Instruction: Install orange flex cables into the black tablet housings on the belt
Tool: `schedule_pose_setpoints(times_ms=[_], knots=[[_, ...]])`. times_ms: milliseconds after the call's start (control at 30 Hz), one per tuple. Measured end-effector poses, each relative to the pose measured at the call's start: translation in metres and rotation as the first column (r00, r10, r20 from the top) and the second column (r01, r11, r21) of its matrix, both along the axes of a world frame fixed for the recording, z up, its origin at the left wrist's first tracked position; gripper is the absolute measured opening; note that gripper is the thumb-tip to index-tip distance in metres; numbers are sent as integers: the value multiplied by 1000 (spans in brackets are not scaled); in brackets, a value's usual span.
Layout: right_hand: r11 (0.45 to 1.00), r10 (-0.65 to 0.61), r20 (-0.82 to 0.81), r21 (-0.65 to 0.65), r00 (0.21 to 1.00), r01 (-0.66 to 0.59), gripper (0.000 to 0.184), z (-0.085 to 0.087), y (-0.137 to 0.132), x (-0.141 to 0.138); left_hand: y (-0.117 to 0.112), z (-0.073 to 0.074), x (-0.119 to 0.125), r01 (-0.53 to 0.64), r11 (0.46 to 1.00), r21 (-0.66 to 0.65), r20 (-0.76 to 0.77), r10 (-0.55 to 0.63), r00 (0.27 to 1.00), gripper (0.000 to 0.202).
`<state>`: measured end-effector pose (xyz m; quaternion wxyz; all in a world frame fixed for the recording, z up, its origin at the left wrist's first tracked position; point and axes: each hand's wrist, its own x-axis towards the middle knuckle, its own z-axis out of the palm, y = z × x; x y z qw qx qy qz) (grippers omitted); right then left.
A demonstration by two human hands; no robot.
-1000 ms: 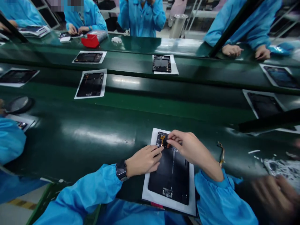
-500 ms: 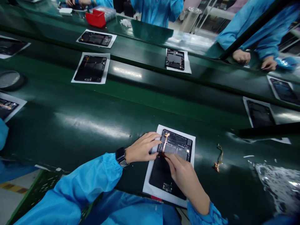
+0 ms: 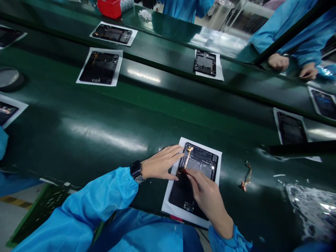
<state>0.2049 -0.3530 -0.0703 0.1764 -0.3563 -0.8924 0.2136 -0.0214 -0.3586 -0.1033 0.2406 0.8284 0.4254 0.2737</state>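
A black opened tablet body point(image 3: 199, 164) lies on a white sheet point(image 3: 173, 201) at the near edge of the green conveyor belt point(image 3: 105, 119). An orange flex cable point(image 3: 187, 159) runs down its upper left part. My left hand point(image 3: 162, 164) lies flat with fingers stretched out on the tablet's left edge, steadying it. My right hand point(image 3: 203, 192) rests over the tablet's lower half, its fingertips pressed together on the lower end of the flex cable. A black watch point(image 3: 135, 171) sits on my left wrist.
A loose flex cable point(image 3: 246, 176) lies on the belt to the right, beside crumpled clear film point(image 3: 312, 206). Several other tablets on white sheets point(image 3: 99, 66) point(image 3: 205, 63) ride the belt farther off. A red bin point(image 3: 109, 7) and other workers' hands point(image 3: 278, 61) are across the belt.
My right hand moved from the tablet's top down over its lower half, uncovering the flex cable and upper part. The view tilted downward and the far tablets slid up the frame.
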Motion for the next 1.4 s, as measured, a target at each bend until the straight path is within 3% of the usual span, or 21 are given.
schedule_pose_setpoints(times_ms=[200,367,500,733,1067,1200,1267,1333,1400], knots=[[1000,8,29,0,1000,-8,25,-6,-4,-4,1,-3,1,0,1000,6,5,0,1000,93],[988,57,201,127,978,-84,26,-1,-4,-17,1,-3,1,8,1000,10,16,-8,1000,93],[981,118,329,105,937,-161,28,9,3,-25,1,-4,1,8,1000,16,-10,-7,1000,91],[987,37,309,138,950,-83,27,4,4,-3,0,-7,1,10,1000,27,-5,-10,1000,88],[987,13,305,148,952,-61,25,-2,-3,-27,0,-6,3,-6,999,33,-33,7,999,89],[1000,-10,99,2,995,10,24,-9,0,-13,-2,-5,2,-16,999,40,-37,18,999,92],[986,-120,-78,-126,990,110,20,-12,5,4,-3,-1,2,-18,999,46,-38,20,999,91],[919,-322,-239,-311,916,242,17,-14,11,24,1,3,3,-19,999,50,-36,21,999,83],[788,-539,-358,-535,763,305,19,-15,17,42,10,8,7,-52,997,53,-41,54,998,64]])
